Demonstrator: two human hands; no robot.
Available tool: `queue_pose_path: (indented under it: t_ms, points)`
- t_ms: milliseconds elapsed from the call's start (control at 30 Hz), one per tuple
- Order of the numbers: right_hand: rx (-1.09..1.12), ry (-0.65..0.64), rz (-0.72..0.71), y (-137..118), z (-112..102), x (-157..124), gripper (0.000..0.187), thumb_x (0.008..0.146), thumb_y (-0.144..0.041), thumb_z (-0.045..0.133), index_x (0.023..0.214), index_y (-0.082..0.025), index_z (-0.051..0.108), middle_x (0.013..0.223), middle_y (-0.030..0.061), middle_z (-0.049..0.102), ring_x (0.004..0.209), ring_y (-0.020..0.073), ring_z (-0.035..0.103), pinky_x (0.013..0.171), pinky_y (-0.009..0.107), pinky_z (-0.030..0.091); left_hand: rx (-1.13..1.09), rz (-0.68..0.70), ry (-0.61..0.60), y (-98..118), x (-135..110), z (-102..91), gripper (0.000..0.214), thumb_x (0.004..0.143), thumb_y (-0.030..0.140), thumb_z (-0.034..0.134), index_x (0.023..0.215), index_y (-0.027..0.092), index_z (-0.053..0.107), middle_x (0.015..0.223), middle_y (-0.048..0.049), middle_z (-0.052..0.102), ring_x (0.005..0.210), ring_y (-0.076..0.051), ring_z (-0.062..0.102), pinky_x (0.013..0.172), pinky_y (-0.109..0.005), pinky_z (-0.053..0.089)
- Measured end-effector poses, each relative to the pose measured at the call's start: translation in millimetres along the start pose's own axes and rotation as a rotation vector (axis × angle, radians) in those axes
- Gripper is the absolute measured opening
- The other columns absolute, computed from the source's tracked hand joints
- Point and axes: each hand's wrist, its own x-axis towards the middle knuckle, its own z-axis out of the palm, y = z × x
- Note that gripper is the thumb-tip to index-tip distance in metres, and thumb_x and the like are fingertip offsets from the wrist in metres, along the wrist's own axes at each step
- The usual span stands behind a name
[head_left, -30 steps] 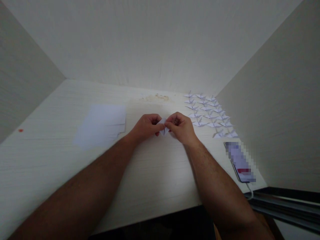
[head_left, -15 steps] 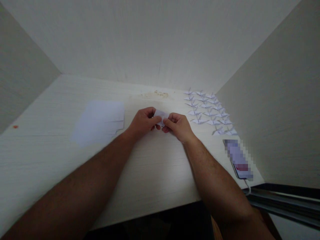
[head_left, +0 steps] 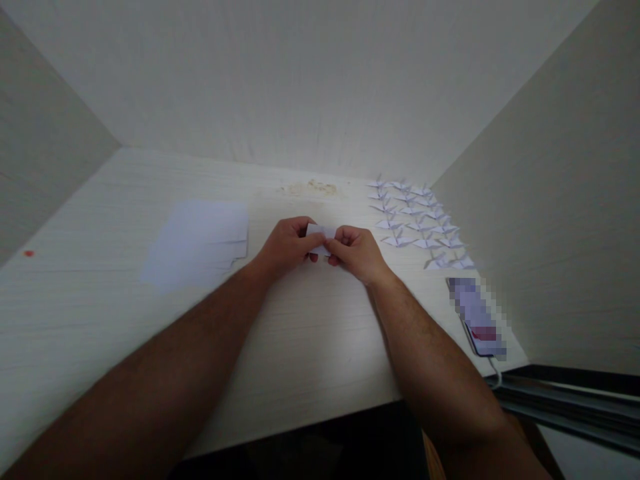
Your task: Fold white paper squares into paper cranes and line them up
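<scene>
My left hand (head_left: 287,244) and my right hand (head_left: 358,253) meet at the middle of the pale desk (head_left: 300,347). Both pinch a small folded white paper (head_left: 320,233) between thumbs and fingers, just above the desk surface. Most of the paper is hidden by my fingers. A stack of flat white sheets (head_left: 198,241) lies to the left of my left hand. Several finished white paper cranes (head_left: 416,223) stand in rows to the right of my right hand, near the side wall.
A phone (head_left: 477,317) with a cable lies at the desk's right front corner. A brownish stain (head_left: 314,188) marks the desk by the back wall, and a small red spot (head_left: 29,253) sits far left. Walls close the desk on three sides.
The paper between my fingers has been turned and now shows a flatter upper edge. My hands stay together at the same place; the view has shifted slightly.
</scene>
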Motion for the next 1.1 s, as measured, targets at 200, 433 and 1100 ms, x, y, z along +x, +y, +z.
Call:
queue_pose_path:
  t_ms: [200,433,1100]
  points:
    - [0.088,0.003,0.033,3.5,0.7,2.2,0.034,0.069,-0.047,0.077,0.069,-0.018,0.060,0.057,-0.0010,0.064,0.047,0.0092,0.057,0.044,0.020,0.043,-0.130,0.016,0.021,-2.9,1.5,0.1,0.020,0.075,0.033,0.070,0.075,0.015,0.063,0.059,-0.0016,0.065,0.049,-0.013,0.061,0.045,-0.021,0.045]
    - [0.065,0.035,0.045,2.0,0.9,1.5,0.027,0.072,-0.041,0.074,0.069,-0.016,0.063,0.061,0.0014,0.067,0.047,0.0091,0.059,0.043,0.019,0.045,-0.214,0.009,0.051,-1.7,1.8,0.8,0.021,0.074,0.032,0.072,0.076,0.014,0.062,0.059,-0.0022,0.066,0.052,-0.014,0.064,0.047,-0.023,0.049]
    - [-0.086,0.065,-0.016,-2.4,5.9,-1.4,0.021,0.080,-0.037,0.063,0.072,-0.018,0.061,0.053,-0.0017,0.062,0.045,0.0086,0.055,0.042,0.019,0.037,-0.283,-0.013,0.122,-0.8,1.4,2.1,0.027,0.070,0.036,0.075,0.074,0.014,0.061,0.062,-0.0016,0.066,0.051,-0.013,0.064,0.047,-0.022,0.049]
